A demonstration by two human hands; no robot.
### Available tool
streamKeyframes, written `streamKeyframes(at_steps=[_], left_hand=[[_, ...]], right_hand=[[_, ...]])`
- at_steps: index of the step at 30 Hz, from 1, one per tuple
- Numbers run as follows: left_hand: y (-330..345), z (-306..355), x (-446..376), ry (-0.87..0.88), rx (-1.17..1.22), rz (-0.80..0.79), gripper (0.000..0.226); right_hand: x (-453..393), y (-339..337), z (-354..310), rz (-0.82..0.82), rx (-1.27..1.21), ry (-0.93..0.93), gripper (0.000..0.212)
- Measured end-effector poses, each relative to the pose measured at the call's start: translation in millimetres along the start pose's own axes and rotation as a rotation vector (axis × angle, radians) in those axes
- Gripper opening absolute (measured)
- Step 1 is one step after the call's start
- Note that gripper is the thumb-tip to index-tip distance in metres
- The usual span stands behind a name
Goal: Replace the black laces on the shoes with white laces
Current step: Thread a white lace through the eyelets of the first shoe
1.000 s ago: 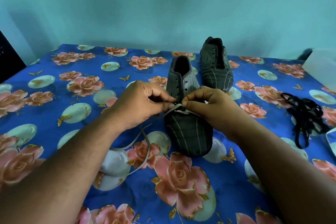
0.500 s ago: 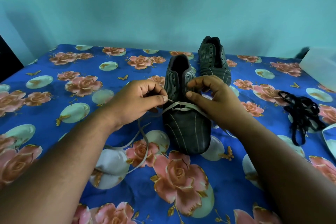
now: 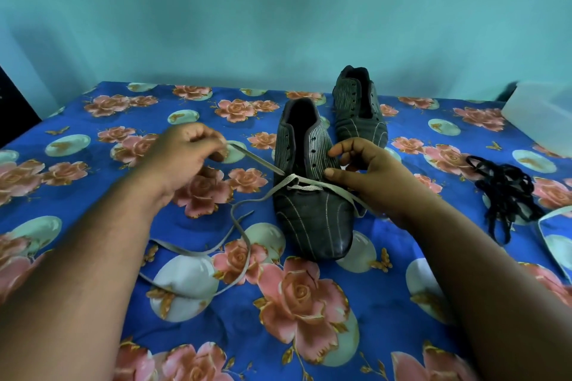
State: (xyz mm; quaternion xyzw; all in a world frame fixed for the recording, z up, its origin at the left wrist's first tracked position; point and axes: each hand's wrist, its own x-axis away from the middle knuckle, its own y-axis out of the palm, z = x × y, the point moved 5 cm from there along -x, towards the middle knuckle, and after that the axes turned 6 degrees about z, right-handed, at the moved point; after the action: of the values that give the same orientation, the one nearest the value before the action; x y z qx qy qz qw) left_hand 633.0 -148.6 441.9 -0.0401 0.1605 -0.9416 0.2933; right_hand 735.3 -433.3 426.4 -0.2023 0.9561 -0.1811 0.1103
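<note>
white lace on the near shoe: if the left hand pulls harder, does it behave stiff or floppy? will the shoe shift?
Likely floppy: the white lace runs straight only between the left hand and the near shoe; its slack curls in loose loops on the cloth. It looks flat, so it probably grips the eyelets somewhat. The shoe may slide toward the pull; the right hand seems placed to steady it.

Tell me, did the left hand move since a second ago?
Yes. The left hand, pinching the white flat lace, pulled leftward away from the near dark striped shoe.

No legible text or labels anywhere.
</note>
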Motion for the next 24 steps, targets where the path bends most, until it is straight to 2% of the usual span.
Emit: streamKeyframes(at_steps=[4,5,6,8,11,13,15,17,20,22,24], left_hand=[[-34,-17,-28,0.065,-0.211,0.402,0.01],[-35,-17,-29,0.101,-0.28,0.452,0.008],[-32,-15,-26,0.154,-0.353,0.456,0.014],[-12,-5,-16,0.298,-0.407,0.315,0.029],[32,14,15,0.453,-0.276,-0.108,0.023],[51,18,29,0.512,-0.233,-0.314,0.025],[58,18,33,0.564,-0.249,-0.361,0.028],[58,18,31,0.543,-0.233,-0.353,0.027],[47,16,26,0.379,-0.106,-0.287,0.021],[30,13,13,0.41,-0.306,-0.082,0.018],[1,1,-6,0.339,-0.482,0.165,0.019]], right_hand=[[0,0,0,0.004,-0.035,0.017,0.026],[0,0,0,0.005,-0.037,0.02,0.026],[0,0,-1,0.005,-0.044,0.023,0.025],[1,1,-2,0.002,-0.081,0.039,0.025],[2,0,-1,0.003,-0.113,0.058,0.024],[2,0,-1,0.0,-0.116,0.061,0.024],[1,1,1,0.003,-0.127,0.068,0.023],[0,1,2,0.005,-0.128,0.064,0.023],[-2,2,4,-0.007,-0.123,0.073,0.024],[-2,1,6,-0.017,-0.148,0.092,0.024],[-2,1,6,-0.024,-0.156,0.108,0.024]])
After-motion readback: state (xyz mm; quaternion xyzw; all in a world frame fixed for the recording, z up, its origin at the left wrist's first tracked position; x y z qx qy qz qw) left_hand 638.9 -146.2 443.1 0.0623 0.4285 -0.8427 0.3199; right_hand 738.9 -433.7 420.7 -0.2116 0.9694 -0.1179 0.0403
